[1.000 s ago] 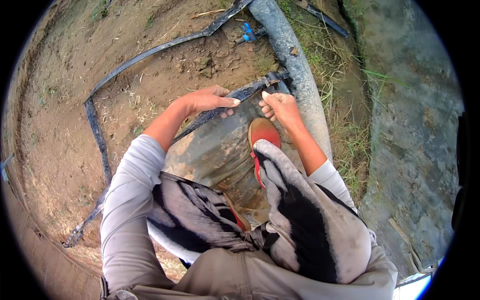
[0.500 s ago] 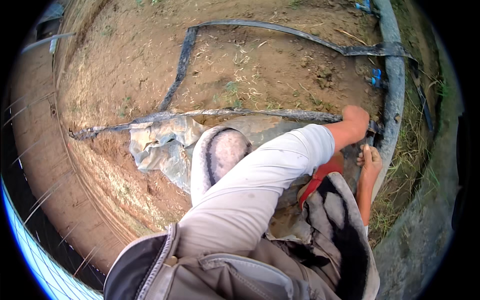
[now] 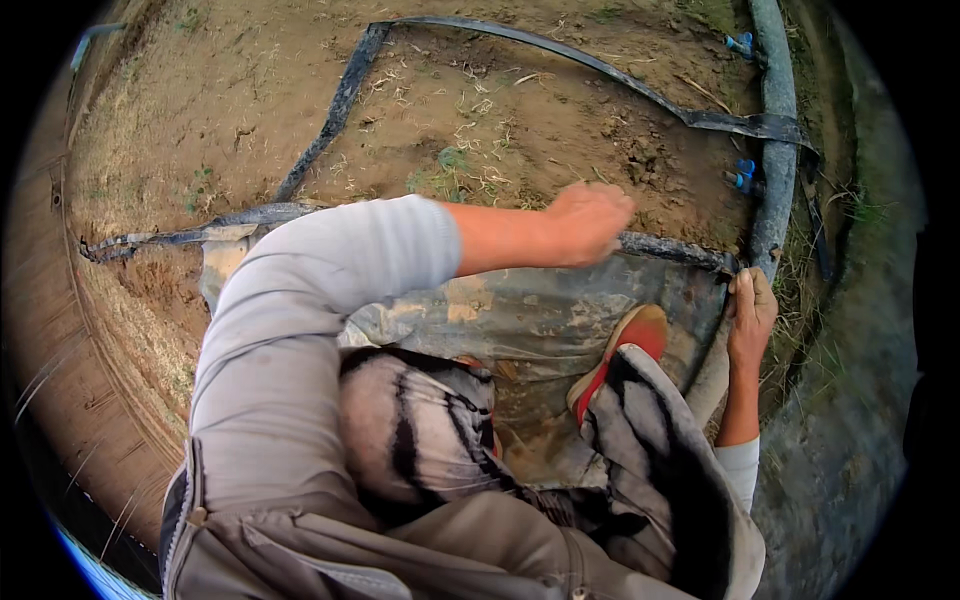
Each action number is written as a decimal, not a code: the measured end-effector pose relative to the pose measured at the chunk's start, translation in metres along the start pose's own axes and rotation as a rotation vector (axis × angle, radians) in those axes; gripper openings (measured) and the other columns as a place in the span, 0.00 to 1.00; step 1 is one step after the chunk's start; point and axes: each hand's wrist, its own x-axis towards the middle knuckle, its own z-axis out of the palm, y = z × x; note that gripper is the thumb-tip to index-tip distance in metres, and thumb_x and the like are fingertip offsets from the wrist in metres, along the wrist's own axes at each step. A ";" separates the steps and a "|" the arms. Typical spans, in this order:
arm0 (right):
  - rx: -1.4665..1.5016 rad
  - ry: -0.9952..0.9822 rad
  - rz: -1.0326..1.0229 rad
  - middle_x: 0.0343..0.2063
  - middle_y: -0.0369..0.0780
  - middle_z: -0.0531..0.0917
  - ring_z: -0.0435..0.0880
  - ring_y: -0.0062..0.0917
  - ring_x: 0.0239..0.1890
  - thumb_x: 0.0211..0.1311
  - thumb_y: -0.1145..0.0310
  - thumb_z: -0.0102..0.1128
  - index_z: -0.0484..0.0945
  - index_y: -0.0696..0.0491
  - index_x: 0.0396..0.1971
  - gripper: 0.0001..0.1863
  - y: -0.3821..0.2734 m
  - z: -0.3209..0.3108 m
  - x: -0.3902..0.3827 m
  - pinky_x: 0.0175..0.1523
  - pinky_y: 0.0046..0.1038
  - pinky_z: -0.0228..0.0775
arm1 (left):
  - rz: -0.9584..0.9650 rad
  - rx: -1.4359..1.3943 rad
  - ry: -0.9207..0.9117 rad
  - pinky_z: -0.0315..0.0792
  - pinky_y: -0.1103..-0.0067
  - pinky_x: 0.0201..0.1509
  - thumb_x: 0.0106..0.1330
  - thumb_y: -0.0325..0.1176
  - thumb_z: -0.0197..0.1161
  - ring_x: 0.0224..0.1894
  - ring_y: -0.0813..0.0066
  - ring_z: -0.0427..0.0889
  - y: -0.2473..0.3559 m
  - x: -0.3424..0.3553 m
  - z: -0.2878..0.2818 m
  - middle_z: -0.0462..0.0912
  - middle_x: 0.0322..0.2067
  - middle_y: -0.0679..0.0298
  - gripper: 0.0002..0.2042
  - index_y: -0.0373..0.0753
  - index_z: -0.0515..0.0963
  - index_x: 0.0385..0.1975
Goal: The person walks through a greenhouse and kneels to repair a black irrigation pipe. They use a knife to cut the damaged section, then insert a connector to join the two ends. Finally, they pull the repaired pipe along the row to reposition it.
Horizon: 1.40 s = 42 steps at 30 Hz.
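Note:
A muddy black flat hose [image 3: 675, 250] runs across the ground from the far left to a thick grey pipe [image 3: 778, 200] on the right. My left hand [image 3: 590, 222] is closed in a fist over this hose, a short way left of the pipe; its fingertips are hidden. Beside the pipe, my right hand [image 3: 752, 303] has thumb and fingers pinched at the hose's right end, where it meets the pipe. The fitting there is mostly covered by my fingers. Below the hose lies a dirty plastic sheet [image 3: 530, 300], under my feet.
Two blue valves [image 3: 743, 177] stick out of the pipe farther up. A second black flat hose [image 3: 560, 62] loops over the bare soil [image 3: 250, 110] and crosses the pipe. My red shoe [image 3: 640, 335] rests on the sheet. Grass [image 3: 800, 330] grows right of the pipe.
My left hand has moved left along the hose, away from the pipe. My right hand has shifted slightly up toward the hose's end. My left knee has moved down and left, baring more sheet.

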 end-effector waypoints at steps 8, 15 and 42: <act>-0.286 -0.420 -0.343 0.19 0.35 0.70 0.70 0.22 0.24 0.59 0.68 0.57 0.75 0.56 0.32 0.08 -0.099 0.090 0.037 0.31 0.27 0.63 | -1.232 -1.721 0.132 0.74 0.71 0.49 0.64 0.51 0.58 0.45 0.62 0.79 -0.062 -0.143 0.025 0.80 0.41 0.53 0.25 0.31 0.72 0.46; -0.629 -0.837 -0.756 0.28 0.44 0.79 0.79 0.40 0.39 0.58 0.65 0.57 0.76 0.56 0.38 0.12 -0.117 0.172 0.053 0.45 0.39 0.69 | -0.777 -2.081 0.833 0.77 0.70 0.51 0.70 0.28 0.49 0.50 0.67 0.78 -0.082 -0.162 0.049 0.77 0.49 0.57 0.15 0.31 0.68 0.53; -0.365 -1.348 0.143 0.15 0.30 0.75 0.67 0.14 0.20 0.48 0.64 0.70 0.79 0.57 0.19 0.12 -0.074 0.192 0.094 0.26 0.24 0.57 | -0.720 -2.009 1.230 0.80 0.71 0.45 0.69 0.36 0.54 0.42 0.68 0.82 -0.047 -0.162 0.049 0.80 0.42 0.52 0.15 0.28 0.73 0.45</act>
